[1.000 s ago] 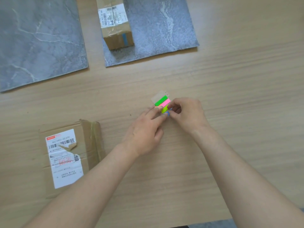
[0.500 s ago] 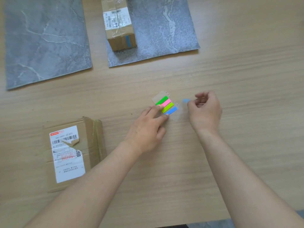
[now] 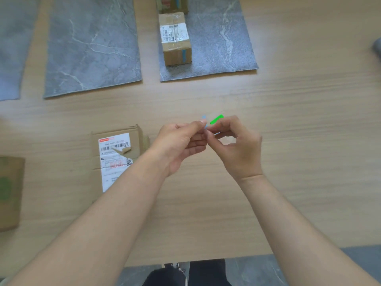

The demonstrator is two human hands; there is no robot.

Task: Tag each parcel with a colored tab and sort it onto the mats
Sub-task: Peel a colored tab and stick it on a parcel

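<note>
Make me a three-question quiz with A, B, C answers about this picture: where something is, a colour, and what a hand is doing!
1. Where is the flat parcel? A on a mat; B on the bare table; C in a hand.
2. What colour is the tab strip on the box on the right mat? A pink; B yellow; C blue.
3. What is the left hand doing? A pinching a blue tab; B lying flat; C lifting a box.
B: it lies on wood, off every mat. C: the strip on its front is blue. A: thumb and finger meet on the tab.
</note>
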